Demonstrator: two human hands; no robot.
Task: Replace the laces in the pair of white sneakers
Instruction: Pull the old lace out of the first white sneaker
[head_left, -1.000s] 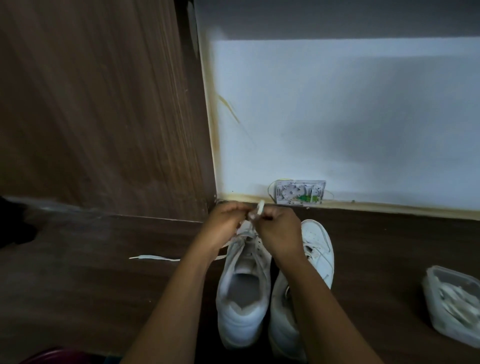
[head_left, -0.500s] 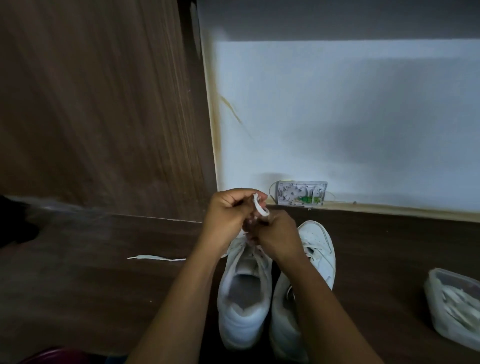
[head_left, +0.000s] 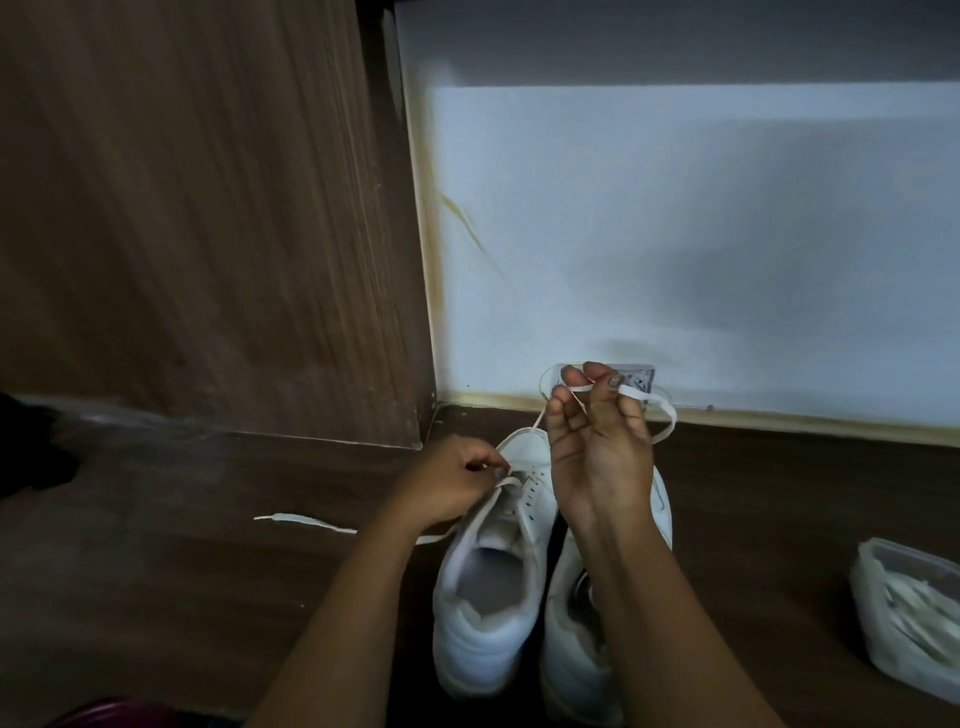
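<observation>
Two white sneakers stand side by side on the dark wooden floor, toes toward the wall: the left sneaker (head_left: 488, 587) and the right sneaker (head_left: 576, 649), partly behind my right forearm. My right hand (head_left: 597, 441) is raised above the toes and pinches a white lace (head_left: 665, 421) that loops out to its right. My left hand (head_left: 452, 483) is low at the left sneaker's eyelets and pinches the lace there. The lace's other end (head_left: 291, 519) trails left across the floor.
A clear plastic container (head_left: 909, 613) with white laces inside sits on the floor at the right. A wood-grain cabinet side (head_left: 208, 234) rises at the left. The white wall (head_left: 675, 260) with a small wall box (head_left: 641, 378) is just behind the shoes.
My hands were together above the left sneaker's toe. Now my right hand has lifted up and right, drawing the lace out, while my left hand has dropped to the eyelets.
</observation>
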